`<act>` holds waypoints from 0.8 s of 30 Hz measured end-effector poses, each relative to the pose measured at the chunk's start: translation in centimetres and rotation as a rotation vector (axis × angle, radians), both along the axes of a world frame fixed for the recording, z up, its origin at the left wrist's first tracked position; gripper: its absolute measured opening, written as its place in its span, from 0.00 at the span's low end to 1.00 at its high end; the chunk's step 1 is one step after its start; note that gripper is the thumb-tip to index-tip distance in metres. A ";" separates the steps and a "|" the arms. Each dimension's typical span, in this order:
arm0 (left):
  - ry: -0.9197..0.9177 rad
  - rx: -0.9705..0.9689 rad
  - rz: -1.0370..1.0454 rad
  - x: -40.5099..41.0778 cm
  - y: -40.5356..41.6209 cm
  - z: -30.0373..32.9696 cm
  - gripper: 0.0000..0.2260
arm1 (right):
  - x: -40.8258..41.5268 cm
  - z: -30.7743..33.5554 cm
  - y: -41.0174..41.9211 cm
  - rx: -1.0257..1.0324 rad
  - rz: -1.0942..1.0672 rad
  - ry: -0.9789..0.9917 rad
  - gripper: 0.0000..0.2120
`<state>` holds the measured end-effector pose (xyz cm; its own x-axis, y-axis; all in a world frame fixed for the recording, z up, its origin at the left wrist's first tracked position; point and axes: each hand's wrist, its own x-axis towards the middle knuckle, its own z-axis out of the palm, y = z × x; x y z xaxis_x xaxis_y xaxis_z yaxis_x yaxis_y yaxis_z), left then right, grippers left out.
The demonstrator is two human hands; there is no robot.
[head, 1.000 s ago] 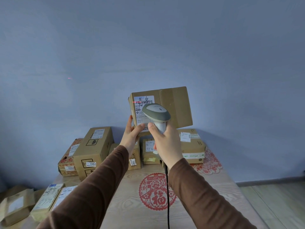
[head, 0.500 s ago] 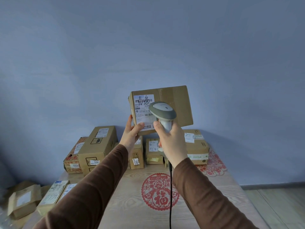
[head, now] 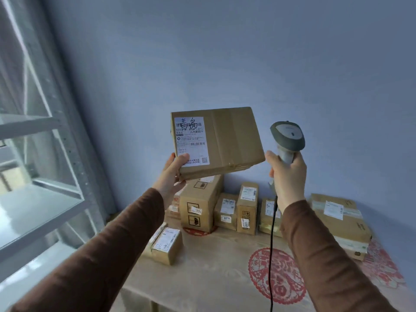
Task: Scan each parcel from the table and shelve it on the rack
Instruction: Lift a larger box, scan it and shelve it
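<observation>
Cardboard parcel [head: 227, 140] in left hand [head: 172, 174]; smooth grey scanner [head: 288, 138] in right hand [head: 287, 176].

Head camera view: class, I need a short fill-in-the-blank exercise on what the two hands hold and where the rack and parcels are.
1. The left hand holds up a brown cardboard parcel by its lower ____ corner.
2. The right hand grips a grey handheld barcode scanner with a ____ cable hanging from it.
3. The white metal shelving rack stands to the ____ of the wooden table.
4. The white shipping label bears handwriting in ____ ink.

Missing words: left; black; left; blue
</observation>
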<state>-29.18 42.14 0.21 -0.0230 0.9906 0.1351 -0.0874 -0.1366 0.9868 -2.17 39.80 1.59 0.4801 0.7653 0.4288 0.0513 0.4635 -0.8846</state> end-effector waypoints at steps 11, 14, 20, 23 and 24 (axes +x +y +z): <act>-0.117 -0.028 0.348 -25.3 -15.9 7.0 0.13 | -25.7 5.7 -2.1 0.024 0.487 0.081 0.11; -0.111 -0.012 0.439 -32.5 -21.4 9.3 0.18 | -34.9 7.4 -4.9 0.003 0.630 0.096 0.09; -0.082 -0.015 0.611 -43.9 -30.9 13.8 0.22 | -50.8 11.1 -11.2 0.017 0.848 0.146 0.08; -0.063 0.026 0.703 -48.3 -34.4 15.8 0.23 | -57.2 13.2 -13.6 0.027 0.916 0.213 0.08; -0.054 0.044 0.717 -49.8 -35.3 16.4 0.24 | -59.1 14.0 -14.2 0.035 0.926 0.228 0.08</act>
